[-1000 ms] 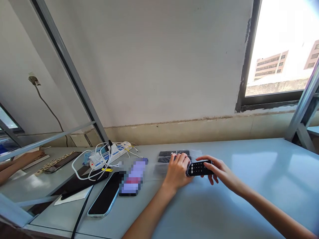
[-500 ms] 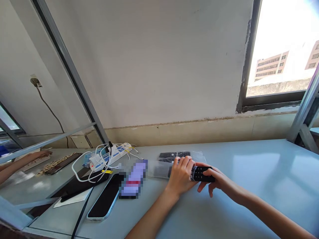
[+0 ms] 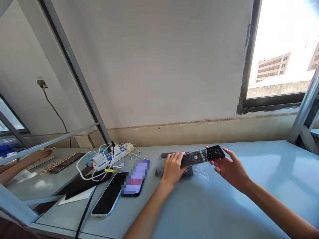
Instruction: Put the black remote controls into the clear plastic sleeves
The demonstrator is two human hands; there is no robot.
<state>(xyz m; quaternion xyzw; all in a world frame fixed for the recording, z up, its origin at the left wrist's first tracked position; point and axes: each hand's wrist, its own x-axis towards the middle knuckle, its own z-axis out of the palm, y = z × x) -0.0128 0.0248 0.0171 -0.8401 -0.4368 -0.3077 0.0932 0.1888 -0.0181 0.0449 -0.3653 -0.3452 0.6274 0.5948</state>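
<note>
A black remote control (image 3: 215, 152) with small buttons is partly inside a clear plastic sleeve (image 3: 198, 157); its bare end points right, tilted slightly up. My left hand (image 3: 172, 168) is closed around the sleeved part of the remote. At the bare end, my right hand (image 3: 231, 171) has its fingers spread, some under and behind the remote, the thumb off it. Whether those fingers bear any weight I cannot tell. Beneath and behind the left hand, another dark remote in clear plastic (image 3: 186, 172) lies on the table, partly hidden.
Left on the table (image 3: 249, 212) lie a blue-edged phone (image 3: 107, 196), a phone with a blurred purple screen (image 3: 136, 179), and a white power strip (image 3: 119, 153) tangled with white cables. Beyond the metal frame (image 3: 74, 63), another person's hand (image 3: 41, 154) is near a patterned-strap phone (image 3: 66, 163).
The remote has risen and turned, its bare end now tilted up to the right. My right hand has moved right and its fingers have opened from their grip on that end.
</note>
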